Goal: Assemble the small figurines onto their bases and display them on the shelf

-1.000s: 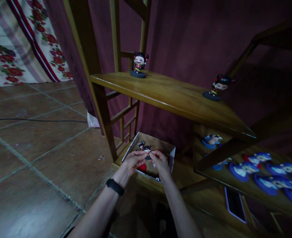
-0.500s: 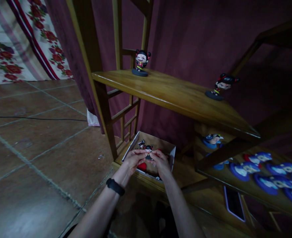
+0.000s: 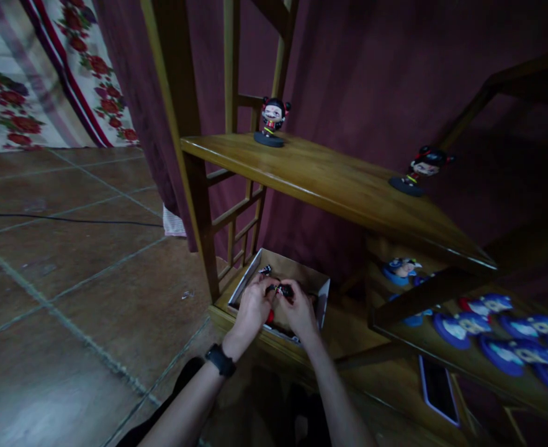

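Observation:
Above an open cardboard box [image 3: 296, 268], a small black-haired figurine [image 3: 283, 290] is pinched between both hands. My left hand [image 3: 252, 307] has closed fingers on the figurine's left side. On its other side, my right hand [image 3: 300, 312] grips the dark part with thumb and fingers. The figurine lies sideways, and fingers cover much of it. Inside the box, a black-and-white piece [image 3: 265, 270] rests near the back left corner. Something red [image 3: 270, 316] shows beneath my left hand.
On the wooden shelf [image 3: 329, 177] above stand a figurine [image 3: 272, 121] at left and another figurine [image 3: 423, 171] at right. Several blue-based figures [image 3: 460, 326] occupy the lower right shelf. A phone [image 3: 440, 390] lies in front. The shelf post [image 3: 199, 230] rises at left.
The figurine has turned from upright and facing me to lying sideways between my fingers. My left hand has rolled over, its back now upward. The view has shifted slightly.

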`<state>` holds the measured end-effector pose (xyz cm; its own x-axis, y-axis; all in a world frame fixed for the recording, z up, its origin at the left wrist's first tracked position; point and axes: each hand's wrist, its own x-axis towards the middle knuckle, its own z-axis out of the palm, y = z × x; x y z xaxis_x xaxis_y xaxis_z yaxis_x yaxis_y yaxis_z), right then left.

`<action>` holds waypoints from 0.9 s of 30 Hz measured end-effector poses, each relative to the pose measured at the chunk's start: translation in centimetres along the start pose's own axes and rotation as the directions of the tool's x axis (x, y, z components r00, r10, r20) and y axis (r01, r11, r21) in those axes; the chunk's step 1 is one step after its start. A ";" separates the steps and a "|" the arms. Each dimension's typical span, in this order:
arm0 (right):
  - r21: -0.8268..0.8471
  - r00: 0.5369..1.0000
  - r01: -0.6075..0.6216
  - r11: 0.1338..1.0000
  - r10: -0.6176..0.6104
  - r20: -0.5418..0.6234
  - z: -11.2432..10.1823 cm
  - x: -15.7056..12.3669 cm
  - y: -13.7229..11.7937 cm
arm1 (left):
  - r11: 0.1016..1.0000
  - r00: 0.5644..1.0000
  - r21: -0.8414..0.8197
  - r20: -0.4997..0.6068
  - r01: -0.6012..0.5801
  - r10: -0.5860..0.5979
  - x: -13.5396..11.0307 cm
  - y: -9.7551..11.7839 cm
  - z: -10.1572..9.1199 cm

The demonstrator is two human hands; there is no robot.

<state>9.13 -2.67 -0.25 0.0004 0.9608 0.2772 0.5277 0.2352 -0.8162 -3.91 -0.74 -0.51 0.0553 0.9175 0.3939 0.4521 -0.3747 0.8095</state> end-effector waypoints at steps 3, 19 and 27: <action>-0.045 1.000 -0.012 0.999 0.011 -0.024 0.4 0.0 0.3 | 0.998 0.999 -0.062 -0.025 0.032 -0.034 -0.2 0.0 0.4; 0.042 1.000 0.008 0.999 -0.008 0.005 0.8 0.0 0.9 | 0.564 0.809 -0.643 0.156 0.518 -0.566 0.5 0.3 0.5; -0.035 0.998 0.050 0.998 -0.049 0.039 0.5 -0.1 0.7 | 0.483 0.771 -0.663 0.231 0.571 -0.594 0.5 0.5 -0.1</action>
<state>9.12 -2.51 -1.07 -0.0581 0.9532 0.2966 0.5569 0.2775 -0.7829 -3.71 -0.52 0.12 -0.0202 0.9604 -0.2778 -0.3405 0.2546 0.9051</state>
